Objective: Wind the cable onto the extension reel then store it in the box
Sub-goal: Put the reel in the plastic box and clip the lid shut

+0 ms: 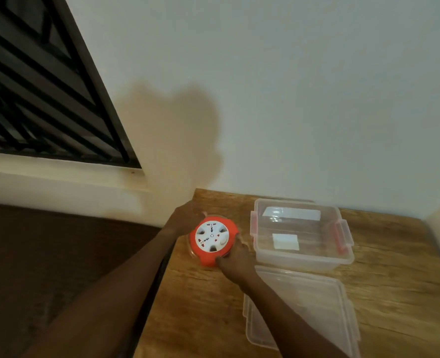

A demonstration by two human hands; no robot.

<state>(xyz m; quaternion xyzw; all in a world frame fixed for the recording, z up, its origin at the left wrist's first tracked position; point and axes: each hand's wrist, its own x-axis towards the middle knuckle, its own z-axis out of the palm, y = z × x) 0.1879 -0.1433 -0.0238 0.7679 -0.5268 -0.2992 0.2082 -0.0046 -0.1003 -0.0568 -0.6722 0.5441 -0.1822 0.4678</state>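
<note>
A round orange extension reel (213, 240) with a white socket face lies flat on the wooden table (394, 280), near its far left corner. My left hand (182, 219) grips the reel's far left rim. My right hand (235, 264) holds its near right rim. Just right of the reel stands a clear plastic box (302, 235) with red latches, open on top. The cable itself is not clearly visible; the view is blurred.
The box's clear lid (304, 311) lies flat on the table in front of the box. A white wall runs behind the table, with a barred window (40, 99) at the upper left. Left of the table is dark floor (46, 267).
</note>
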